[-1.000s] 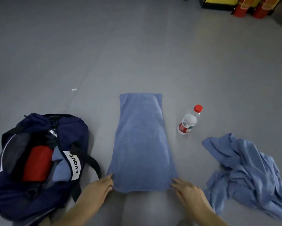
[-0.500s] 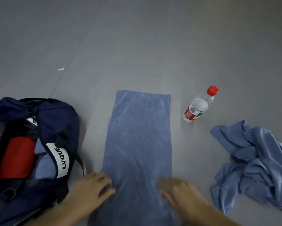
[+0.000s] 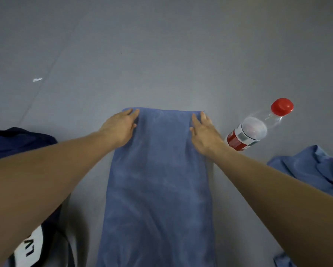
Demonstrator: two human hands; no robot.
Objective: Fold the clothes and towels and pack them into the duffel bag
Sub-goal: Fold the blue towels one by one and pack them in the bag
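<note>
Both arms are stretched out over the blue towel [image 3: 158, 189], which lies as a long narrow strip on the grey floor [image 3: 161, 54].

Left hand [image 3: 121, 128]: fingers straight, flat on the towel's far left corner. Not gripping, just resting on the cloth.

Right hand [image 3: 204, 132]: same, fingers extended and lying on the far right corner, nothing pinched.

The towel runs from the fingertips back between the two forearms and out of the bottom of the view.

Clear plastic water bottle [image 3: 252, 132] sits just right of the right hand, apart from the towel. It has a red cap [image 3: 282, 106] and a red and white label, text too blurred to read.

Crumpled blue garment [image 3: 312, 170] is on the floor right of the right forearm, partly behind it.

Navy duffel bag [image 3: 17, 141] is left of the left forearm and mostly hidden by it. Its white label [image 3: 29, 247] shows "LV"; the rest is cut off by the arm.

Small white scrap [image 3: 37, 79] lies on the floor, far left of the left hand.
</note>
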